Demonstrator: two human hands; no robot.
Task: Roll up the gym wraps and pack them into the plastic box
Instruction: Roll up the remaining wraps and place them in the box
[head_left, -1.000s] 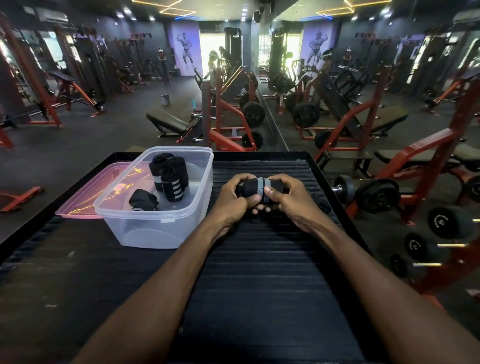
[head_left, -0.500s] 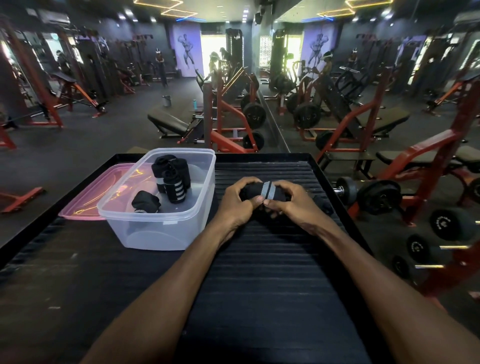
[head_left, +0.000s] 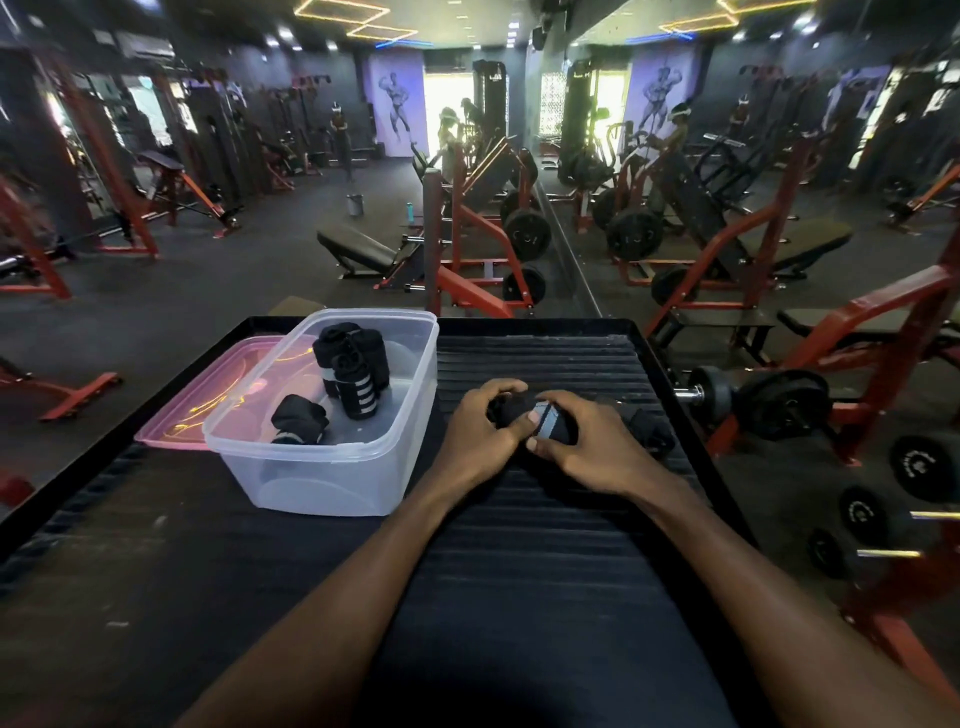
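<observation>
A black gym wrap with a grey stripe (head_left: 545, 423) lies rolled on the ribbed black table, gripped from both sides. My left hand (head_left: 480, 428) curls round its left end and my right hand (head_left: 592, 447) covers its right end, thumb on the stripe. A loose black end of wrap (head_left: 649, 431) sticks out to the right of my right hand. The clear plastic box (head_left: 332, 467) stands left of my hands. It holds several rolled black wraps (head_left: 350, 369), one of them low at the front (head_left: 300, 418).
A pink lid (head_left: 208, 400) lies flat behind and left of the box. The black table (head_left: 519, 571) has a raised rim (head_left: 535, 325) at its far edge. Dumbbells (head_left: 758, 400) and red racks stand to the right, benches and machines beyond.
Both hands with the rolled wrap have come down onto the table and shifted a little to the right. The grey stripe has turned toward my right thumb.
</observation>
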